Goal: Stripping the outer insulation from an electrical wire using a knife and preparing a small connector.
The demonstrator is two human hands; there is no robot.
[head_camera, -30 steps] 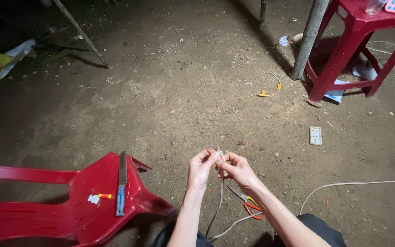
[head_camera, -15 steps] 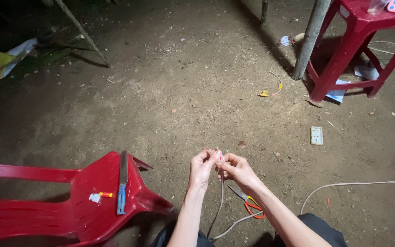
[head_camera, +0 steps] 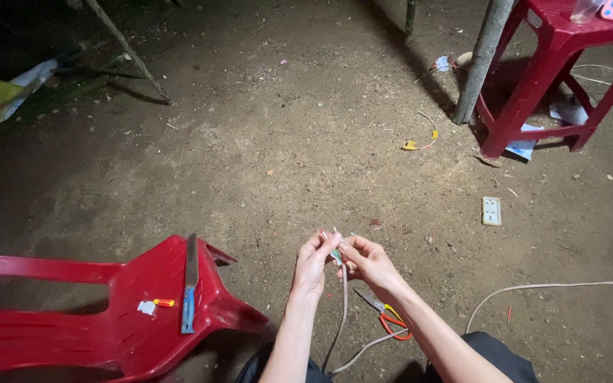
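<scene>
Pinching a pale cable end, left hand and right hand fingers clamp it above the lit dirt ground, scissors just beside.

Pale grey-white cable with a small green tip at its upper end; scissors with orange and yellow handles. Overturned chair, glossy red, bearing a blue-handled blade (steel grey above) and a small orange-and-yellow piece. Red stool; cream socket plate; brown dirt floor.
</scene>
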